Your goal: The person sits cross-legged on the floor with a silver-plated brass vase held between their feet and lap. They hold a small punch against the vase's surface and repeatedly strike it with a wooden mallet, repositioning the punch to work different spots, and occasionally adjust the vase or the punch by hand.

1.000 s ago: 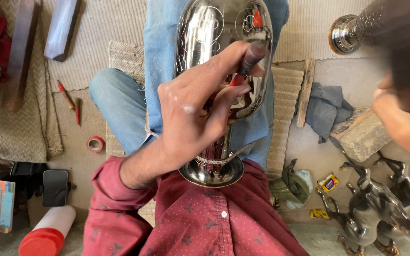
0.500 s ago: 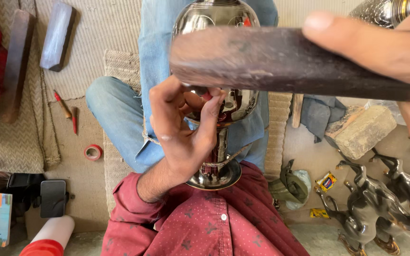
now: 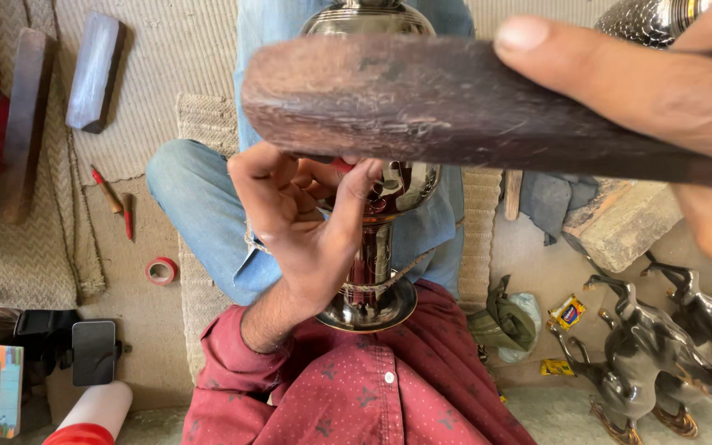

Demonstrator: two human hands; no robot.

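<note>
One head view only. Left hand sits cupped against the polished metal vase, fingers curled at its bulb with a small red tool pinched at the fingertips; whether the palm bears on the metal cannot be told. The vase lies along the lap, round flared foot below the wrist against the red patterned shirt, neck running up over the blue jeans. Right hand is closed around a dark, worn wooden handle, held close to the camera and crossing above the left hand, hiding the vase's upper body. Little clearance shows between handle and left fingers.

Left of the left hand, on woven matting and bare floor: two long blocks, two red pencils, one roll of red tape, one dark phone. Right of it: one rough stone block, one grey cloth, at least two glossy dark bird figures, closely packed.
</note>
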